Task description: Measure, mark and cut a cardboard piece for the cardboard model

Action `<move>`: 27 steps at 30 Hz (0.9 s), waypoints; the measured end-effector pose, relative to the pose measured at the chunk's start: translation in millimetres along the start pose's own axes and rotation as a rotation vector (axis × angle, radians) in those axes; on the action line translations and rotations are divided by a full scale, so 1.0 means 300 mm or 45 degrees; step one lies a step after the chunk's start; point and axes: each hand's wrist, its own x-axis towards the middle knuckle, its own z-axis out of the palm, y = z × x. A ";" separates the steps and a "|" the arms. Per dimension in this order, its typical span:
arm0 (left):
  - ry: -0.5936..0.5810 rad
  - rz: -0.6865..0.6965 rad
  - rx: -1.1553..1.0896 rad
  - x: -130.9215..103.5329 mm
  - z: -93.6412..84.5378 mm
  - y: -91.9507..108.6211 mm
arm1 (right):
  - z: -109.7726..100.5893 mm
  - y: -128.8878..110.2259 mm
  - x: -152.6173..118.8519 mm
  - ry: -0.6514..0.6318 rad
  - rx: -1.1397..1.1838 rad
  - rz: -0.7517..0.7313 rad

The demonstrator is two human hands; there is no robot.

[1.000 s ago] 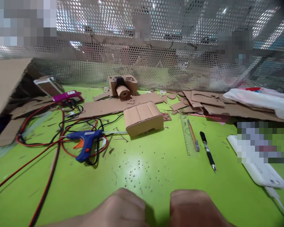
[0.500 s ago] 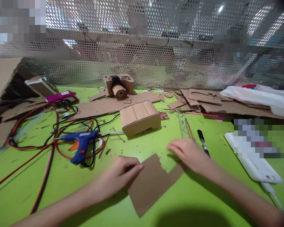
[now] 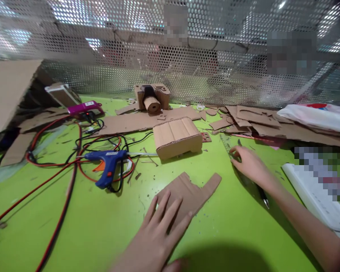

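A brown cardboard piece (image 3: pixel 193 189) with a notch and a narrow arm lies flat on the green table. Over its near left part rests my left hand (image 3: pixel 161 226), open, fingers spread. My right hand (image 3: pixel 248 164) is at the right, beside a clear ruler (image 3: pixel 225 143); its fingers are bent and apart, with nothing visible between them. Just beyond these fingers shows the dark tip of a slim tool (image 3: pixel 239 142), mostly hidden by the hand. A black pen (image 3: pixel 263 198) lies partly under my right wrist.
A blue glue gun (image 3: pixel 109 166) with tangled cables lies left. A cardboard box form (image 3: pixel 177 138) stands mid-table, with a cardboard camera (image 3: pixel 152 99) behind. Cardboard scraps (image 3: pixel 255 117) line the back near a perforated metal screen (image 3: pixel 187 75). At right lies a white power strip (image 3: pixel 314 196).
My left hand has gone from pinching the cardboard's edge to lying flat on it. My right hand has moved right, away from the cardboard to the ruler and slim tool. The view has shifted slightly.
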 end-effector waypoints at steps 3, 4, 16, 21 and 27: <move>0.031 -0.062 0.032 -0.009 0.032 0.041 | -0.003 0.006 0.032 -0.044 0.094 0.051; 0.035 -0.080 0.002 -0.003 0.038 0.053 | -0.007 0.006 0.045 -0.064 0.127 0.076; 0.139 -0.173 -0.190 0.033 0.040 0.152 | -0.196 -0.098 0.005 0.306 0.709 0.104; 0.190 -0.135 -0.194 -0.003 0.046 0.133 | -0.106 -0.135 -0.184 0.100 1.098 -0.085; 0.234 -0.076 -0.174 -0.012 0.025 0.096 | 0.093 -0.188 -0.347 -0.328 1.329 -0.009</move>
